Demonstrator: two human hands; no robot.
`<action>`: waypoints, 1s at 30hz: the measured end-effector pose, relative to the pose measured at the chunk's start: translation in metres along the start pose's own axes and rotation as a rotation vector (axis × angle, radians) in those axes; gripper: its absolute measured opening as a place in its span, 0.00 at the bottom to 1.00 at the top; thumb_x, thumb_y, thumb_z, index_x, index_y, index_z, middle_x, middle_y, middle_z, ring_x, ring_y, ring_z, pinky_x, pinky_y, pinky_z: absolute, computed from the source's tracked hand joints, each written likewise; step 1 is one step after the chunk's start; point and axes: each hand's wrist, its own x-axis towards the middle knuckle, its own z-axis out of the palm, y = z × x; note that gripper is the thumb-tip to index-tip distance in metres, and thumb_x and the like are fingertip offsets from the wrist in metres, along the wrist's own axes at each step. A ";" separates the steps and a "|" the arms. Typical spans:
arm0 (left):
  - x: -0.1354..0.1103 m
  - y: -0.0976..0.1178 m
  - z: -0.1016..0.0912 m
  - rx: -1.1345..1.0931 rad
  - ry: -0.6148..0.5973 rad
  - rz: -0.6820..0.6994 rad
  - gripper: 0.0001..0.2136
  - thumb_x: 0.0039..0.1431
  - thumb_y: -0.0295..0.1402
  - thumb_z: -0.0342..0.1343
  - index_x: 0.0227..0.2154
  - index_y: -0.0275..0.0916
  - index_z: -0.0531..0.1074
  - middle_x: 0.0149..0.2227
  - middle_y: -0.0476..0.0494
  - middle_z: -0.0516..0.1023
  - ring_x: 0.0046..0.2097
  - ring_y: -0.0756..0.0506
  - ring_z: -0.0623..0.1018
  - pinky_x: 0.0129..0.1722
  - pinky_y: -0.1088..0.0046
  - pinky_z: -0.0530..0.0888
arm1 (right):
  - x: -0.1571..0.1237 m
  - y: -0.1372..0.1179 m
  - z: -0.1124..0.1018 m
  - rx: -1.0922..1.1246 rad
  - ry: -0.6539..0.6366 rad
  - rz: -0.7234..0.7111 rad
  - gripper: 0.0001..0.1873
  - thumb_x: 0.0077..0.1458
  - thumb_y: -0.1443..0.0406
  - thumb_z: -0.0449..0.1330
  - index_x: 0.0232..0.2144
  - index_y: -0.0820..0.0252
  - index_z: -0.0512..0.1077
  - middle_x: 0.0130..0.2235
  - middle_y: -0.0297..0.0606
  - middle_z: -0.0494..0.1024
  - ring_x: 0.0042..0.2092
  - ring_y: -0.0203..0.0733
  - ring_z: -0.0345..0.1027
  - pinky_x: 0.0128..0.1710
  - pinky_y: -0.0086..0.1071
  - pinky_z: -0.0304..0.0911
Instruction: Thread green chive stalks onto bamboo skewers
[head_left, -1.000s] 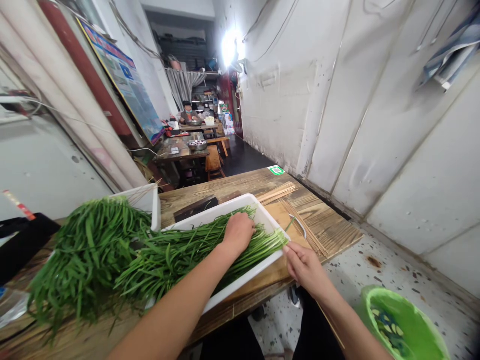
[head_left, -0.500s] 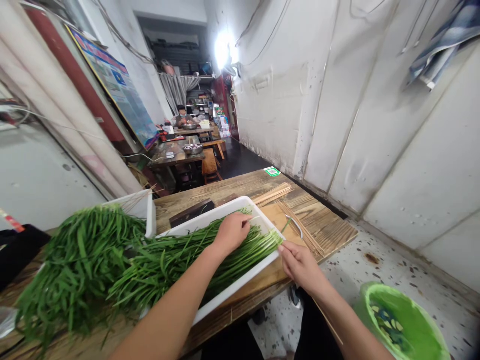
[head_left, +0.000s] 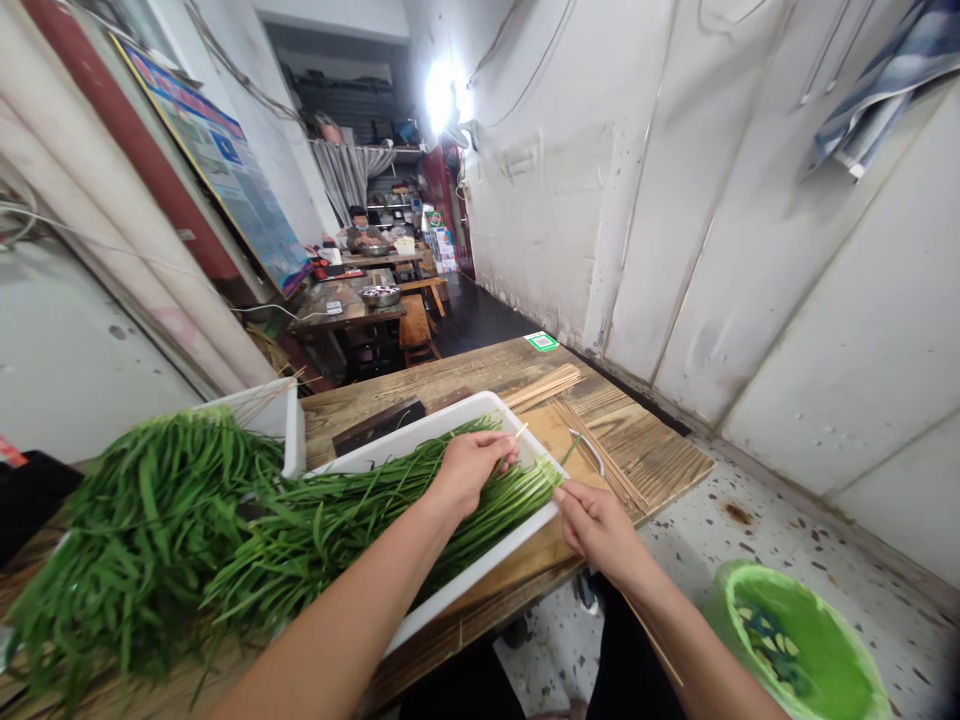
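My left hand (head_left: 476,468) is closed in a pinch on a single garlic chive, whose pale end (head_left: 522,430) sticks out past the fingertips. It is above a white tray (head_left: 397,452) full of long garlic chives (head_left: 352,535), their pale ends lined up at the right. At the tray's right corner, my right hand (head_left: 596,525) is closed around a thin bamboo skewer (head_left: 664,655), which runs back beneath the forearm. The skewer's tip is hidden by the fingers and chive ends.
Another white tray (head_left: 294,430) heaped with chives (head_left: 150,530) stands left. Bamboo skewers (head_left: 547,388) and a cutting board (head_left: 540,430) lie on the wooden table (head_left: 660,455). A green bucket (head_left: 840,650) is on the floor at right. A person (head_left: 362,232) sits far back.
My left hand has turned and shifted slightly right, and the chive's pale end now points up beyond the fingers. My right hand has hardly moved.
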 end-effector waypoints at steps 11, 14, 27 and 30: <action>0.000 -0.002 0.001 -0.025 0.020 -0.001 0.09 0.37 0.29 0.64 0.24 0.29 0.77 0.19 0.46 0.74 0.22 0.54 0.70 0.24 0.78 0.64 | 0.001 0.002 -0.001 0.012 -0.003 0.014 0.17 0.60 0.56 0.50 0.22 0.57 0.58 0.12 0.22 0.58 0.14 0.29 0.45 0.17 0.26 0.44; 0.000 -0.002 0.001 -0.022 0.025 -0.005 0.09 0.37 0.29 0.63 0.24 0.29 0.77 0.19 0.46 0.74 0.22 0.54 0.69 0.24 0.79 0.64 | 0.000 0.002 -0.001 0.010 0.002 0.015 0.18 0.59 0.56 0.51 0.21 0.57 0.57 0.12 0.23 0.58 0.15 0.29 0.45 0.17 0.26 0.43; 0.000 -0.002 0.001 -0.022 0.012 -0.018 0.08 0.40 0.28 0.62 0.25 0.28 0.76 0.19 0.47 0.72 0.22 0.55 0.68 0.23 0.79 0.63 | 0.001 0.002 -0.001 0.023 0.013 0.012 0.18 0.59 0.55 0.51 0.21 0.57 0.57 0.11 0.23 0.58 0.14 0.29 0.45 0.16 0.26 0.43; 0.001 -0.003 0.000 -0.021 0.013 -0.014 0.08 0.40 0.28 0.61 0.26 0.28 0.76 0.19 0.47 0.72 0.22 0.55 0.68 0.23 0.79 0.63 | 0.001 0.002 0.000 0.029 0.014 0.016 0.19 0.59 0.55 0.51 0.20 0.56 0.56 0.11 0.22 0.57 0.14 0.29 0.44 0.16 0.26 0.43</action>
